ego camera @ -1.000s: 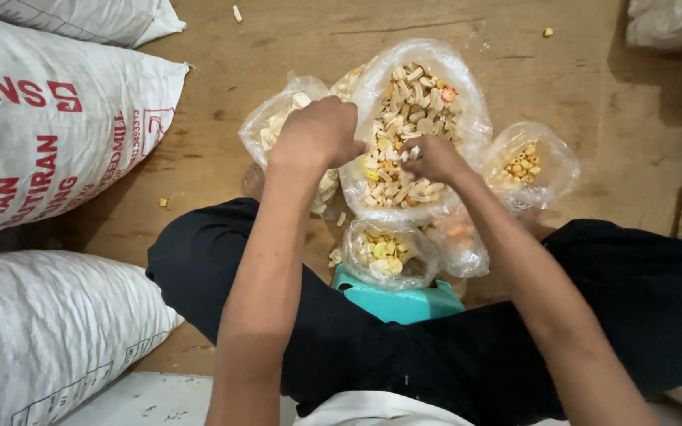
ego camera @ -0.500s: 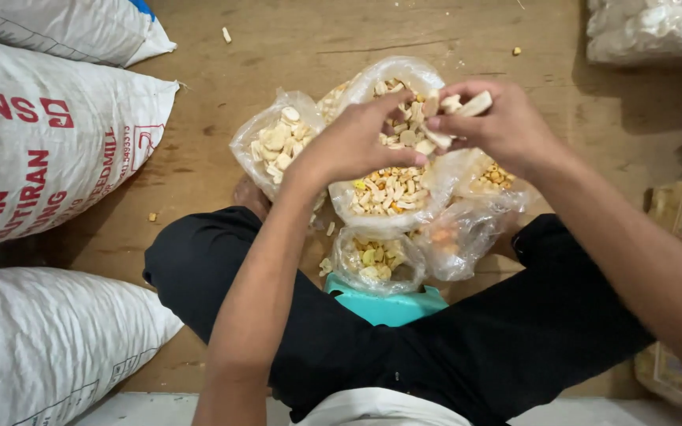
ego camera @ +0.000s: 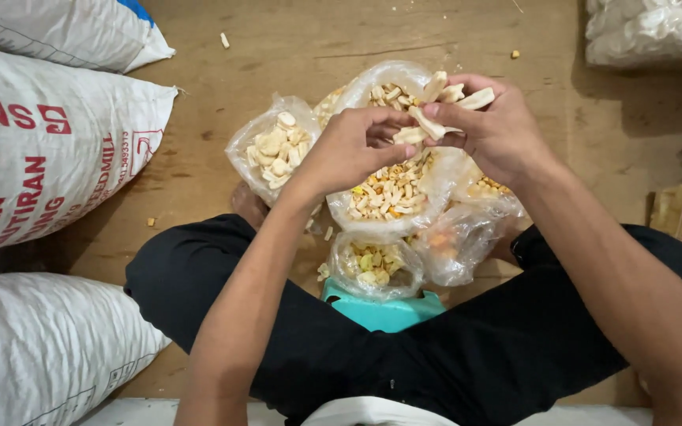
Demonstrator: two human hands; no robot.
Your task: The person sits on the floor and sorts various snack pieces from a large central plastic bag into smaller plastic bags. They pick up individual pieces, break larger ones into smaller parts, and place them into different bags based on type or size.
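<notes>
Clutching pale crackers [ego camera: 455, 99], right hand [ego camera: 491, 130] closed, left hand [ego camera: 349, 150] pinching one, over open bag [ego camera: 392, 185]

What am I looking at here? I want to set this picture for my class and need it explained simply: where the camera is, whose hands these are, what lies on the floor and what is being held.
The camera sits on a person's head and looks down, so both arms are that person's own. They sit on a turquoise stool on a wooden floor. The right hand holds a bunch of pale stick-shaped crackers; the left hand pinches one of them. Below lie clear plastic bags: a big bag of mixed crackers, a bag of pale round pieces and a small bag of yellowish pieces. Large white woven sacks lie to the left.
</notes>
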